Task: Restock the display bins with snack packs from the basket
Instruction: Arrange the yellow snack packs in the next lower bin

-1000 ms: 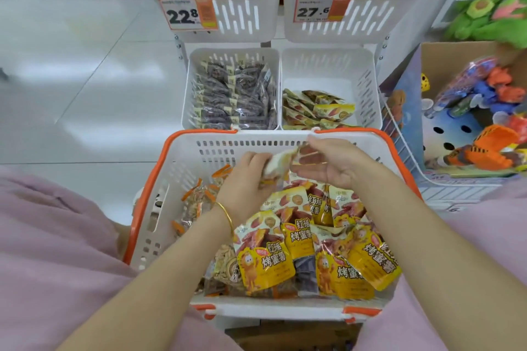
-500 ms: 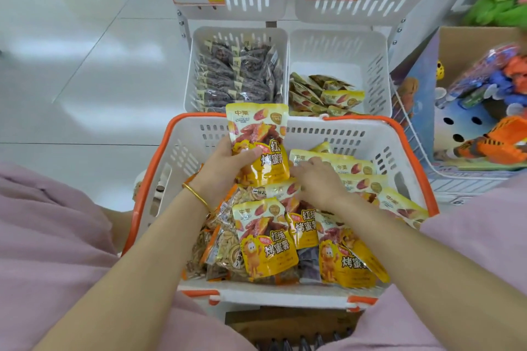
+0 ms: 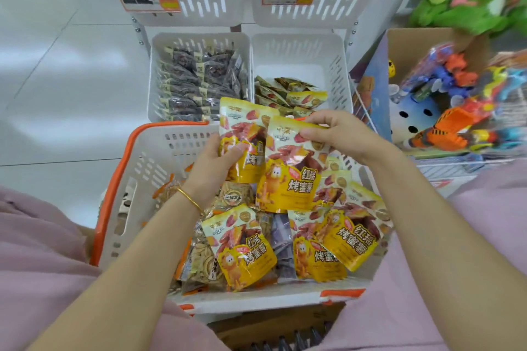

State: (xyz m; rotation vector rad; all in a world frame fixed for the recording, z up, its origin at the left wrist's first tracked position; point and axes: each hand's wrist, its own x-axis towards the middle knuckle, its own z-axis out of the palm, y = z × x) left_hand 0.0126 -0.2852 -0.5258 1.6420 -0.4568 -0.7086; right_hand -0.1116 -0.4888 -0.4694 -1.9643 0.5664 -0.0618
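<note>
Yellow pack in left fingers | second pack in right fingers

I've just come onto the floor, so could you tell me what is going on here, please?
A person is restocking from the orange-rimmed basket. The left grip holds one yellow snack pack and the right grip pinches the top of a second pack, both held above the basket. More yellow packs lie in it. The lower right bin, partly filled with similar packs, sits just beyond.
</note>
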